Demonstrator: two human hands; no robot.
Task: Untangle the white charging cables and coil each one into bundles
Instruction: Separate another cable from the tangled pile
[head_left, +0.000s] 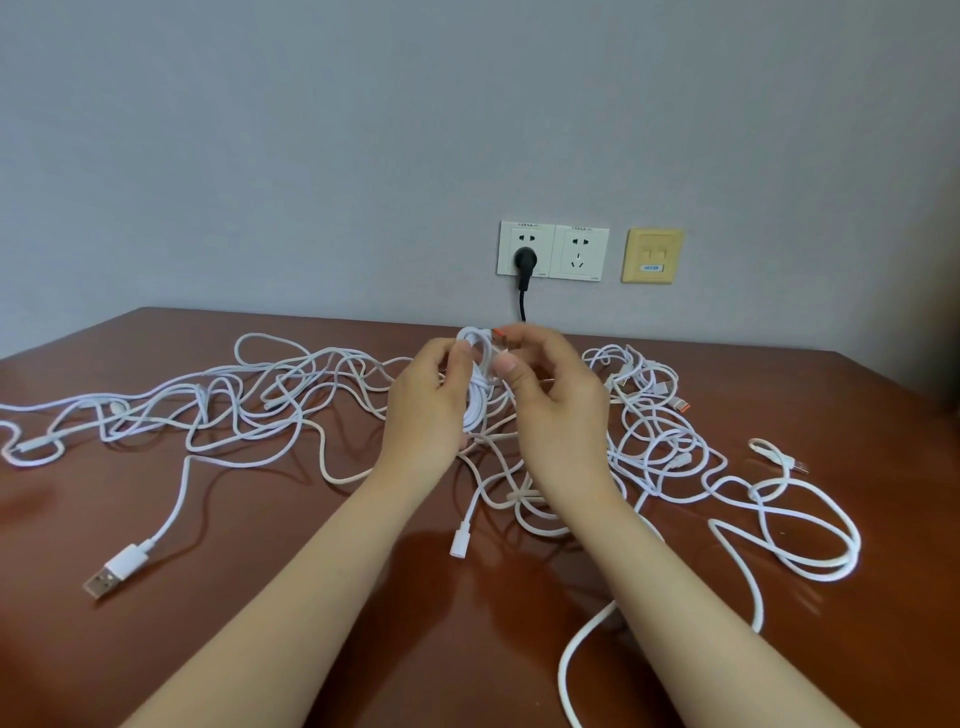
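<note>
I see my left hand (426, 400) and right hand (550, 400) pinching a coil (479, 384) between them, above tangled cables (249, 400).

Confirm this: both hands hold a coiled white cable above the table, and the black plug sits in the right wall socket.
One error: the head view shows the black plug in the left wall socket. The left hand and right hand do hold the coiled white cable above the table.
</note>
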